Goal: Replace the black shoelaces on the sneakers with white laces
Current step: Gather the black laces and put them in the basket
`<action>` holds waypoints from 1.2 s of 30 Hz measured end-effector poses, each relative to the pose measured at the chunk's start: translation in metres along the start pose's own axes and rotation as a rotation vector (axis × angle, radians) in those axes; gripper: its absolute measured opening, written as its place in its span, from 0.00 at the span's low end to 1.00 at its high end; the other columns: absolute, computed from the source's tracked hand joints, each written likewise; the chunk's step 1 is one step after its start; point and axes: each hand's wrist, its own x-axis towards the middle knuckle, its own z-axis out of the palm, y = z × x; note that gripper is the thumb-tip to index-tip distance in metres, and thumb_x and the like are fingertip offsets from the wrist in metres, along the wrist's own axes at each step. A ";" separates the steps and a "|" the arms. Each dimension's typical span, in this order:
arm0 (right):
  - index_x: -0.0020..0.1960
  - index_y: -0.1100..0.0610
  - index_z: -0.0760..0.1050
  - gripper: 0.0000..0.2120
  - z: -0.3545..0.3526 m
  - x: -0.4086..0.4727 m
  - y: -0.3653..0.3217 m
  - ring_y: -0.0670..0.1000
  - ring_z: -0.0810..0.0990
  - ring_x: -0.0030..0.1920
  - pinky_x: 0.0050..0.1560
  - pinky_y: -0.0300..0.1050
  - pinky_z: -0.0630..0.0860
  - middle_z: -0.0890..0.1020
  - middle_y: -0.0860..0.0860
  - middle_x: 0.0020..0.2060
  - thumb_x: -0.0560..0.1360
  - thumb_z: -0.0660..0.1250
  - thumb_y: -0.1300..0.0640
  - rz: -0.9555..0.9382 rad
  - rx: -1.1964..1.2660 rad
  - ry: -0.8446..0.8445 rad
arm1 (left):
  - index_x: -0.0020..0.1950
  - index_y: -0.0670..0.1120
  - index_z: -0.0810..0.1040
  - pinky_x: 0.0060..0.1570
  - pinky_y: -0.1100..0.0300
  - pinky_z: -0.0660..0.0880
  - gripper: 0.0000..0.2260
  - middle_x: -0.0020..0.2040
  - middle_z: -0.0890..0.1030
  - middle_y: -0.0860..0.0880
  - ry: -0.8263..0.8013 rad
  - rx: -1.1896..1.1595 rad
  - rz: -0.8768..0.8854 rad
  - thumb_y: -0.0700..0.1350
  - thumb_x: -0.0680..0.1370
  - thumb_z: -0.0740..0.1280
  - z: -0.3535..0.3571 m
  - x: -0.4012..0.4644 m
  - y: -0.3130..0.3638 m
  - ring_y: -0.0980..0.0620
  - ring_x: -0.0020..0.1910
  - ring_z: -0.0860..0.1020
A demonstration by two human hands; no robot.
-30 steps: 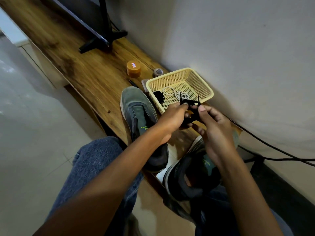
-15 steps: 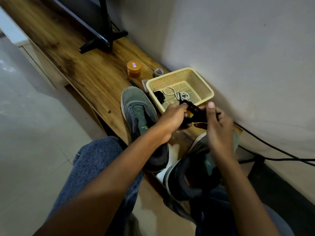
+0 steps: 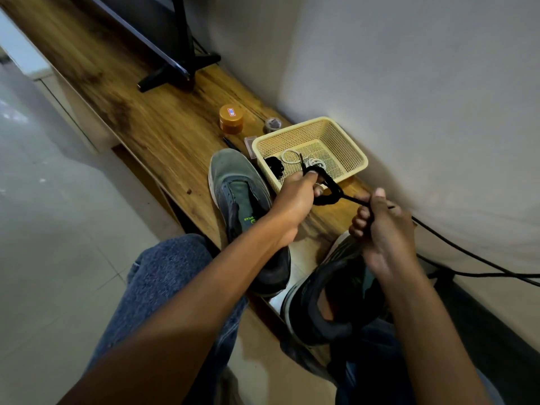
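We've got the long wooden surface running out ahead of both hands, glossy grain, hard and slick, so anything dropped on it slides.

Two grey-green sneakers next: one sneaker lies flat under our left forearm, soft suede-like upper, no lace visible in its eyelets as far as we can tell. The other sneaker sits below the right hand w/ its dark padded collar facing us, tipped at the surface edge. Risk there, we reckon: a knock from the right wrist could roll it off.

Beyond the left hand, the cream mesh basket, stiff perforated plastic, light. It holds the white laces, thin round cord in loose loops, plus a small black bundle, prob. the other lace.

Left hand is closed, pinching a coiled black shoelace. Right hand is curled round its free tail, drawn taut btw the two. Limp woven cord, so if the pull slackens the coil could spring loose and tangle; toss it carelessly and it could snag the white loops in the basket.

Orange-lidded jar well beyond, round, smooth.
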 end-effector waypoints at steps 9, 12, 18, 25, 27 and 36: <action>0.39 0.59 0.74 0.08 0.001 -0.003 -0.004 0.47 0.73 0.26 0.24 0.33 0.70 0.77 0.53 0.29 0.76 0.66 0.65 0.212 0.070 0.011 | 0.62 0.47 0.74 0.61 0.42 0.72 0.12 0.26 0.74 0.58 -0.280 0.088 -0.038 0.47 0.84 0.55 0.005 -0.009 -0.003 0.51 0.40 0.76; 0.44 0.59 0.75 0.03 0.001 -0.007 -0.008 0.47 0.76 0.28 0.23 0.33 0.71 0.81 0.53 0.30 0.74 0.68 0.64 0.240 0.024 -0.052 | 0.57 0.49 0.75 0.60 0.41 0.72 0.10 0.24 0.70 0.58 -0.289 0.101 -0.030 0.47 0.84 0.55 0.005 -0.008 -0.004 0.52 0.37 0.76; 0.43 0.56 0.77 0.07 -0.002 -0.009 -0.012 0.44 0.76 0.28 0.28 0.35 0.72 0.78 0.50 0.31 0.78 0.65 0.54 0.292 -0.017 -0.137 | 0.52 0.49 0.75 0.38 0.60 0.70 0.09 0.28 0.71 0.54 -0.204 0.195 0.061 0.46 0.84 0.56 0.000 -0.001 -0.006 0.55 0.34 0.74; 0.46 0.57 0.78 0.02 0.001 -0.013 -0.013 0.40 0.74 0.24 0.26 0.33 0.70 0.80 0.46 0.26 0.74 0.69 0.59 0.286 -0.010 -0.249 | 0.51 0.48 0.75 0.37 0.60 0.68 0.09 0.31 0.70 0.53 -0.167 0.292 0.145 0.45 0.83 0.56 -0.001 0.002 -0.008 0.55 0.33 0.70; 0.47 0.57 0.78 0.02 0.001 -0.012 -0.011 0.40 0.75 0.23 0.24 0.31 0.70 0.81 0.48 0.28 0.75 0.68 0.62 0.250 0.036 -0.222 | 0.48 0.48 0.74 0.36 0.61 0.67 0.09 0.31 0.71 0.53 -0.158 0.295 0.143 0.45 0.83 0.56 -0.001 0.002 -0.008 0.55 0.33 0.70; 0.65 0.58 0.69 0.15 0.004 -0.007 -0.006 0.47 0.81 0.38 0.30 0.37 0.76 0.82 0.50 0.38 0.79 0.60 0.63 0.210 0.289 -0.371 | 0.44 0.47 0.74 0.46 0.55 0.74 0.10 0.34 0.71 0.52 -0.174 -0.039 -0.246 0.49 0.81 0.56 -0.003 0.000 0.004 0.51 0.36 0.75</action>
